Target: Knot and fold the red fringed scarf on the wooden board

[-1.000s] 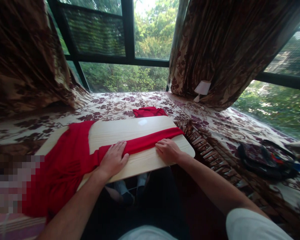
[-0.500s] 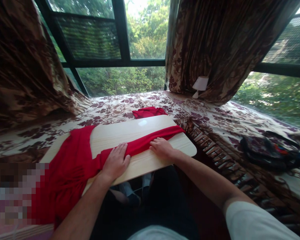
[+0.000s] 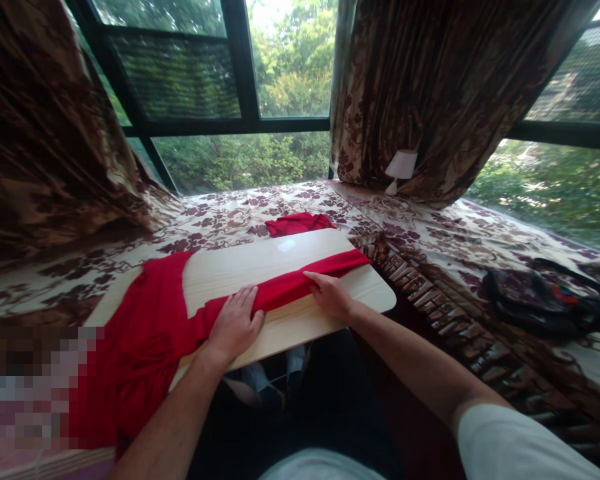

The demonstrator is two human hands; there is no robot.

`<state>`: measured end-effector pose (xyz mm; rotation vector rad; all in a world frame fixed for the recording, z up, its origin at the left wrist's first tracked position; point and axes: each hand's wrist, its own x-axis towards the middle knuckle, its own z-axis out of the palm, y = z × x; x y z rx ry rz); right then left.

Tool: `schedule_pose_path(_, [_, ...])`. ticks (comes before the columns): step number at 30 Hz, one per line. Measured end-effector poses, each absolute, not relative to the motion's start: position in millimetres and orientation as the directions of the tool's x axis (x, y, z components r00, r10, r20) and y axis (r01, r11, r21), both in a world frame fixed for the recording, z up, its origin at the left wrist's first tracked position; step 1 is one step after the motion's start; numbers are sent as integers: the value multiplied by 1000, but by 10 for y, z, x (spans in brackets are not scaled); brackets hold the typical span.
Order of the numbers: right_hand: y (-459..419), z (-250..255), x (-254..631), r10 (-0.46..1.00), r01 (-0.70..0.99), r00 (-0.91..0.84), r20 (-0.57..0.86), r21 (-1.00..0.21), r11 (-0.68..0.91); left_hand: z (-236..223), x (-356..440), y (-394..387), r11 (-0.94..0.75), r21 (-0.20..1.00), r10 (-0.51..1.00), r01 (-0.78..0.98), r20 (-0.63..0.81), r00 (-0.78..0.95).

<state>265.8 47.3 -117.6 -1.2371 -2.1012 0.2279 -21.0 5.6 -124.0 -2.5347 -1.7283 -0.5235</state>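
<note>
flatly, red cloth [image 3: 283, 289] lies under the left grip [image 3: 236, 322] (palm down).

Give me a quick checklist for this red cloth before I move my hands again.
1. Left hand flat on the narrow red strip: ok.
2. Right hand touching the strip: ok.
3. Wide red part smooth and fully on the pale board: not ok, it is rumpled and hangs over the edge.
4. Board firmly supported: cannot tell, its supports are hidden.
5. Lamp clear of the cloth: ok.
</note>
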Motion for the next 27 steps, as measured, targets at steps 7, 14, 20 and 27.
schedule_pose_path(7, [462, -1230, 2627, 801, 764, -323, 504, -360, 535, -1207, -201, 36, -395, 154, 889, 906, 312, 334])
schedule_pose_path(14, [370, -1107, 2626, 852, 885, -397, 341, -105, 454, -1174, -200, 17, -407, 134, 884, 904, 307, 352])
schedule_pose_path(20, [252, -863, 2623, 874, 905, -402, 272, -31, 425, -1139, -185, -1, -416, 131, 884, 900, 290, 366])
schedule_pose_path(27, [467, -950, 2702, 883, 873, -429, 191, -162, 460, -1149, -192, 7, -411, 138, 890, 901, 275, 364])
